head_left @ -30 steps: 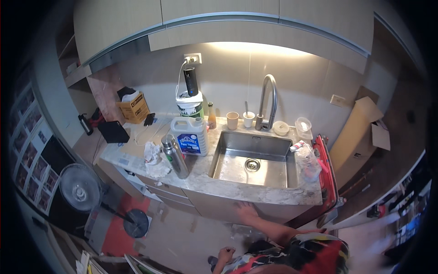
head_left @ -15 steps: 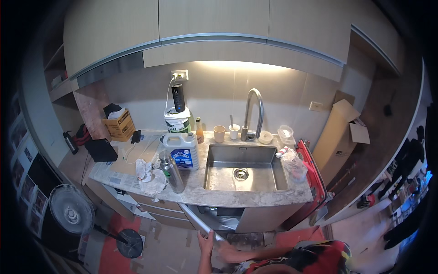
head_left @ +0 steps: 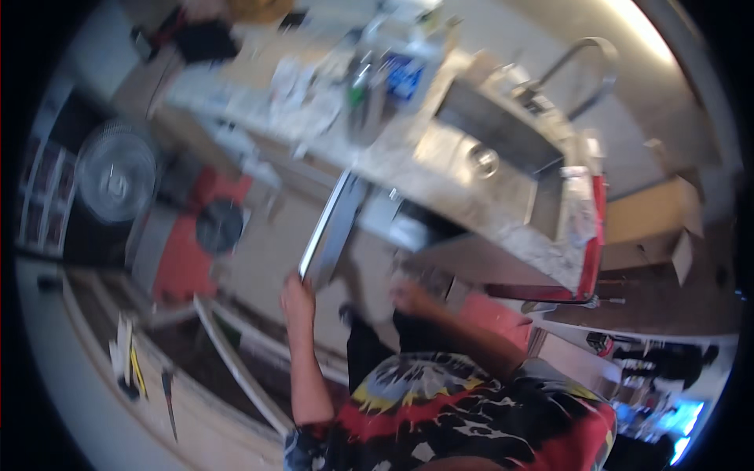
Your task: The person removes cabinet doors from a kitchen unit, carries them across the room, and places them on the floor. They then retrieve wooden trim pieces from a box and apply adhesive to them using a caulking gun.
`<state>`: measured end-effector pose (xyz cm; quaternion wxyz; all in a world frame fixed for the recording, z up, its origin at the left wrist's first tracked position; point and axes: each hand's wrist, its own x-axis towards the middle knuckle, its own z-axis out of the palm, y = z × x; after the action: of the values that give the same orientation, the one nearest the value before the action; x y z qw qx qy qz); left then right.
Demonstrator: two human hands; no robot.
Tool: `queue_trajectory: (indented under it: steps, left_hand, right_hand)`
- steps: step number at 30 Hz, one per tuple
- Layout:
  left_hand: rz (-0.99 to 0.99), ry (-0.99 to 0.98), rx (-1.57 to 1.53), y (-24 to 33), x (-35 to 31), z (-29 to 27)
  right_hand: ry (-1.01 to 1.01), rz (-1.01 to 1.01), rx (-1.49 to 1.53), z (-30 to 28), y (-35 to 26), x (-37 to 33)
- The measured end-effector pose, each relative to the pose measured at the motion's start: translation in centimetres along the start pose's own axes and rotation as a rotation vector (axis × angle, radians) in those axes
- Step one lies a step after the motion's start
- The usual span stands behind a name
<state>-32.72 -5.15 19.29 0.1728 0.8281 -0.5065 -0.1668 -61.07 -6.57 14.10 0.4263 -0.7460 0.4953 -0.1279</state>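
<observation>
door [head_left: 338, 229] of the cabinet [head_left: 470, 263] under the sink [head_left: 499, 118] stands open, jutting out from the front edge of the counter [head_left: 503, 228] toward the person, with its bright narrow edge turned up; the left hand [head_left: 298, 297] grips the near end of that edge, forearm coming up from below; the right hand [head_left: 405, 296] is apart from the door, off to its right and over the dark trousers [head_left: 365, 341] (it is smeared by motion, so whether its fingers are curled or loose, i cannot tell); right of the door the cabinet's inside shows, pale in one part and dark in another; on the counter, left of the sink, a metal flask [head_left: 363, 114] stands before a jug [head_left: 404, 74] with a blue label, and crumpled paper [head_left: 290, 86] lies to the left of the flask; behind the sink the tap [head_left: 610, 74] curves over; a red thing [head_left: 594, 259] leans at the counter's right end, with a cardboard box [head_left: 656, 220] beyond it; on the left side a fan [head_left: 116, 177] stands near a red sheet [head_left: 184, 267] on the floor; the whole view is tilted, and the things on the counter are blurred.
</observation>
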Motion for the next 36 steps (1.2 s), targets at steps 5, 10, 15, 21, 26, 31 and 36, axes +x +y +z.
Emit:
queue_trajectory:
  steps: [5,10,15,21,26,31,36]
  left_hand:
    - [-0.091,-0.045,0.050,-1.5,0.7,-1.6]
    - [-0.241,0.307,-0.510,-4.6,-1.9,1.4]
    - [-0.251,0.608,-0.641,-7.4,-1.3,7.1]
    - [-0.197,1.122,-0.436,-6.0,2.9,11.3]
    - [-0.055,1.288,-0.612,-6.6,5.9,16.1]
    - [-0.049,1.203,-0.653,-9.3,6.4,20.6]
    - [-0.051,1.158,-0.676,-11.3,6.2,22.8]
  right_hand:
    - [-0.012,0.023,0.144,4.1,9.8,6.3]
    - [-0.064,0.227,0.090,8.9,18.1,15.1]
    - [-0.008,0.424,0.464,14.6,28.5,24.0]
    - [0.077,0.531,0.829,19.2,37.5,31.5]
    - [0.131,0.370,0.761,22.1,43.6,38.2]
    - [0.190,0.241,0.650,23.6,46.3,43.8]
    - [0.084,0.162,0.739,23.5,46.1,44.7]
